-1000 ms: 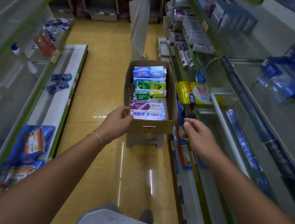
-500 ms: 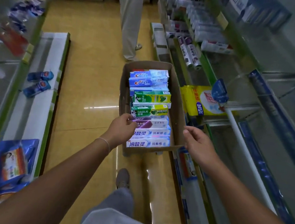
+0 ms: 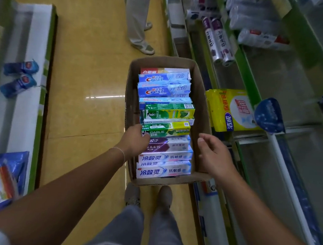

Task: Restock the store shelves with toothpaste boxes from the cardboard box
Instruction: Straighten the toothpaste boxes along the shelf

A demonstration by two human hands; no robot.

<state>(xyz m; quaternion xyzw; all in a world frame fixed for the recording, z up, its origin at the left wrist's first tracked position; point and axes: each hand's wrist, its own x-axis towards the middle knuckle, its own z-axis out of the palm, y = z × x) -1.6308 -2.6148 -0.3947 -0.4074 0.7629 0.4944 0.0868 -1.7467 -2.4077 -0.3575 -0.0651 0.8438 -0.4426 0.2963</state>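
Now the green toothpaste box (image 3: 165, 131) in the cardboard box (image 3: 201, 114) is reached by the left hand (image 3: 134, 141), fingers hidden, right hand (image 3: 212, 155) loosely open; lifted straight, neighbours would likely be spared.

The cardboard box (image 3: 201, 114) is plain brown card, matt and a little scuffed. The toothpaste boxes (image 3: 165, 134) inside are printed card with a light sheen. The floor (image 3: 88, 62) is smooth yellow tile, glossy enough to mirror the lights. The shelves (image 3: 286, 97) look like glass edged in green strips. The yellow pack (image 3: 229, 110) is shiny plastic film.
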